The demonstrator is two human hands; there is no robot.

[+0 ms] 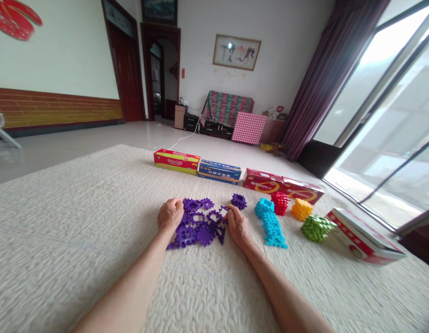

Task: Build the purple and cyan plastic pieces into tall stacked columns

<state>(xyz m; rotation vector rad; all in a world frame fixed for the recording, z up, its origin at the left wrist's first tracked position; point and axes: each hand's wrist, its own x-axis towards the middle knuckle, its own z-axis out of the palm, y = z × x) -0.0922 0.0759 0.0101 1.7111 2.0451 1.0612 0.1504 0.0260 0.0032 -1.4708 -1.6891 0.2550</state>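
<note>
Purple interlocking plastic pieces (205, 235), flat with notched edges, lie spread in a patch between my two hands. My left hand (171, 213) is curled closed at the patch's upper left edge; its fingertips are hidden, so what it holds, if anything, does not show. On the other side, my right hand (238, 225) pinches a square-framed purple interlocking piece (223, 212) at its edge. Just beyond the right hand sits a small purple stack (239, 200).
Right of my hands are blue pieces (272, 229), a red stack (279, 203), a yellow stack (302, 209) and a green stack (317, 228). A white-and-red box (367, 236) stands far right. Red-and-yellow (176, 162), blue (219, 172) and dark red boxes (263, 181) line the back of the textured cover (79, 222).
</note>
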